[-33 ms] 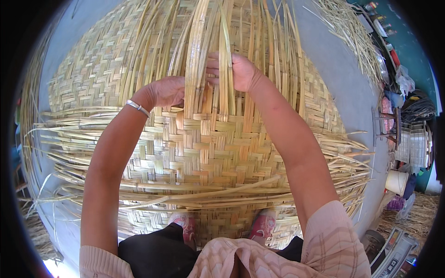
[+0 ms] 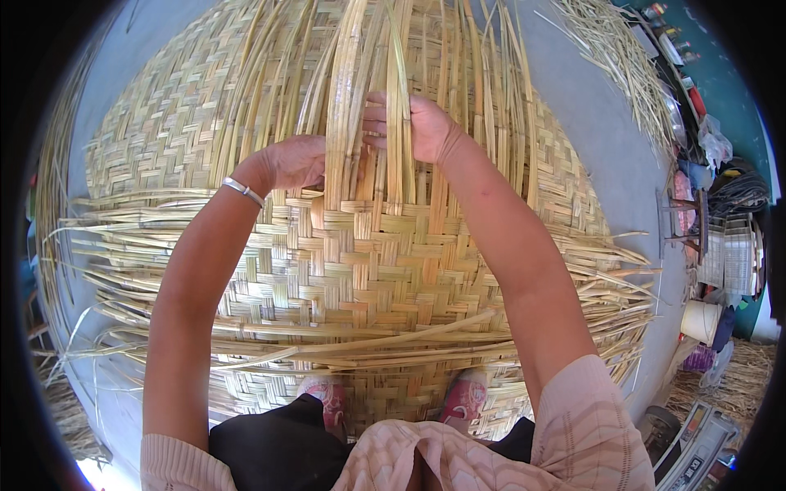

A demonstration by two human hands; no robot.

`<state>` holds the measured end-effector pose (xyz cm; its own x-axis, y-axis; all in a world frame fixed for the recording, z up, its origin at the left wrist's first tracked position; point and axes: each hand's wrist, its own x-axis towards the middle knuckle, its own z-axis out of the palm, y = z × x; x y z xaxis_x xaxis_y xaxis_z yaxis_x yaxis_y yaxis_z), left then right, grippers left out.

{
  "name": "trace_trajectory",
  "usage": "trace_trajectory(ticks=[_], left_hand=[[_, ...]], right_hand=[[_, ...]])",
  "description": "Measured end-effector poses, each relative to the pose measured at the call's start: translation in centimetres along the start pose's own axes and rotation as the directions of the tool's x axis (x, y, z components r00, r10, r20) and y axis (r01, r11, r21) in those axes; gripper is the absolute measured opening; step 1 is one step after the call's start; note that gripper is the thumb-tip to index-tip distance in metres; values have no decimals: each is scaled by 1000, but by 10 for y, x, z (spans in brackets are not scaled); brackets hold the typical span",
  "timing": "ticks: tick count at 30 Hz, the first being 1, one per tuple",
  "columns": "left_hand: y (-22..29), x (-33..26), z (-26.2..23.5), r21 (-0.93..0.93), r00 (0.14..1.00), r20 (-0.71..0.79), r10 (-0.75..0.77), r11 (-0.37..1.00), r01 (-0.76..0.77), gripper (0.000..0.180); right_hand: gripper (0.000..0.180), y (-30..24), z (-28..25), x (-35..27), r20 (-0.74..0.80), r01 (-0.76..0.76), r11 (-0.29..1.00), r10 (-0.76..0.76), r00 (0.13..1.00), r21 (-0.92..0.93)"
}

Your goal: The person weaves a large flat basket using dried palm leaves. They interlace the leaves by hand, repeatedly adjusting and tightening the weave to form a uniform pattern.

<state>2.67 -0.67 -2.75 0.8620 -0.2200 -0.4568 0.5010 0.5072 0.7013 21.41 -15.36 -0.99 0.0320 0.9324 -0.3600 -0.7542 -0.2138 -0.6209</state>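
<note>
A large mat point(image 2: 393, 262) of flattened, split reed strips lies in front of me, woven in a herringbone pattern. Several upright reed strips point(image 2: 347, 90) stand out from the weave, raised toward me at the middle. My left hand point(image 2: 299, 161), with a silver bangle at its wrist, grips the left edge of the wide strips; its fingertips are hidden behind them. From the right, my right hand point(image 2: 430, 128) reaches round a narrower bundle of reed strips point(image 2: 399, 131), its fingers showing on the left side. The thumb there is hidden.
Loose crosswise reed strips point(image 2: 360, 353) lie over the mat near my pink shoes point(image 2: 465, 398). More cut reeds point(image 2: 610, 65) are on the grey floor at the far right. Along the right side are a small stool point(image 2: 686, 217), a white bucket point(image 2: 701, 322) and stacked crates point(image 2: 729, 254).
</note>
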Motion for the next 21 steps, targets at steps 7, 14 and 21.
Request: trace_trajectory(ticks=[7, 14, 21], left_hand=[[-11, -1, -12, -52, 993, -115, 29, 998, -35, 48], [-19, 6, -21, -15, 989, -148, -16, 1000, 14, 43], [-23, 13, -17, 11, 960, -278, -37, 999, 42, 41]], right_hand=[[24, 3, -12, -22, -343, 185, 982, -184, 921, -30], [16, 58, -15, -90, -614, 345, 938, -290, 734, -31], [16, 97, 6, -102, -865, 263, 952, -259, 430, -155]])
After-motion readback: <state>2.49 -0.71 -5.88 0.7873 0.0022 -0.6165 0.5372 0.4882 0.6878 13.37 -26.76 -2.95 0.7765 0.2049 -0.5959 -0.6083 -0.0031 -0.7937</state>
